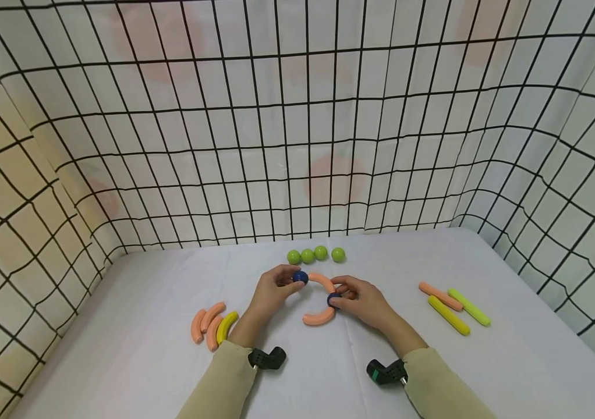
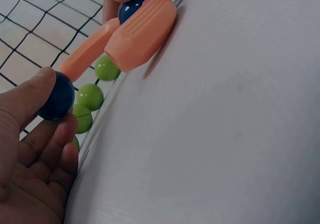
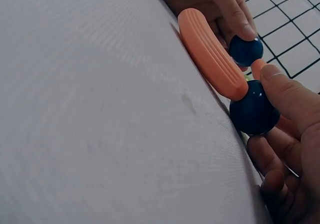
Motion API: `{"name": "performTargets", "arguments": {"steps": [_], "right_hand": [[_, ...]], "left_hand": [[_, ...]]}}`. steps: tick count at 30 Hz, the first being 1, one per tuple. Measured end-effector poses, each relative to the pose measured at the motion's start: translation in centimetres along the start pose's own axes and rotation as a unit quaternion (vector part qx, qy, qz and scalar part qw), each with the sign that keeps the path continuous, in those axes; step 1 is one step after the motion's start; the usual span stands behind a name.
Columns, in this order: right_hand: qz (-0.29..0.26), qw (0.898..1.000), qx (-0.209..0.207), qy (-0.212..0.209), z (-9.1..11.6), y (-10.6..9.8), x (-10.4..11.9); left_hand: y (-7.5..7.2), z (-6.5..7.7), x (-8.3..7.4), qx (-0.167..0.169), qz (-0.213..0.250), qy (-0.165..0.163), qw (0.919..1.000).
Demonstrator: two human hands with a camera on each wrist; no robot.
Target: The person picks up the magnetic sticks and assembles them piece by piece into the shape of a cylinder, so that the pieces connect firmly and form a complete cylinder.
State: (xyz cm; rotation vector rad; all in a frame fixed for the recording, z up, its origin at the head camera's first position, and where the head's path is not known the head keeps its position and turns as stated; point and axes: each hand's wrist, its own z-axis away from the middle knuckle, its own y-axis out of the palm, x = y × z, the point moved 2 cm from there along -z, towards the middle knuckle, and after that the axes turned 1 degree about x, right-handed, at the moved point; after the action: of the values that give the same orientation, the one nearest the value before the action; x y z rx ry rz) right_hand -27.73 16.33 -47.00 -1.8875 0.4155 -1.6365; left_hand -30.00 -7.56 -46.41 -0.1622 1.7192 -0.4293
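Between thumb and fingers my left hand (image 1: 272, 291) pinches a dark blue ball (image 2: 59, 96). An orange curved stick (image 1: 321, 281) runs from that ball to a second dark blue ball (image 3: 254, 107), which my right hand (image 1: 364, 299) grips by thumb and fingers. Joined to this second ball is another orange curved stick (image 1: 318, 318), its free end pointing left in the head view. Together the pieces form an open arc low over the white table. In the right wrist view, the thumb hides much of the far curved stick.
Several green balls (image 1: 307, 256) line the back of the white tabletop (image 1: 135, 361). Left lie several orange curved sticks (image 1: 198, 326) and a yellow one (image 1: 226, 327). Straight sticks in orange (image 1: 440, 295), yellow (image 1: 449, 315) and lime (image 1: 468, 306) lie right. Black wire mesh (image 1: 297, 125) surrounds the table's back and sides.
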Motion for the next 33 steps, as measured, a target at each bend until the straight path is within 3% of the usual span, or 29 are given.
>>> {"name": "performTargets", "arguments": {"steps": [11,33], "right_hand": [[-0.025,0.999,0.027,-0.003,0.03,-0.31,-0.03],[-0.023,1.0,-0.004,-0.01,0.16,-0.45,-0.2]], "left_hand": [[0.0,0.12,-0.06,0.001,-0.005,-0.01,0.9999],[-0.27,0.28,-0.37,0.001,-0.059,-0.026,0.9979]]}}
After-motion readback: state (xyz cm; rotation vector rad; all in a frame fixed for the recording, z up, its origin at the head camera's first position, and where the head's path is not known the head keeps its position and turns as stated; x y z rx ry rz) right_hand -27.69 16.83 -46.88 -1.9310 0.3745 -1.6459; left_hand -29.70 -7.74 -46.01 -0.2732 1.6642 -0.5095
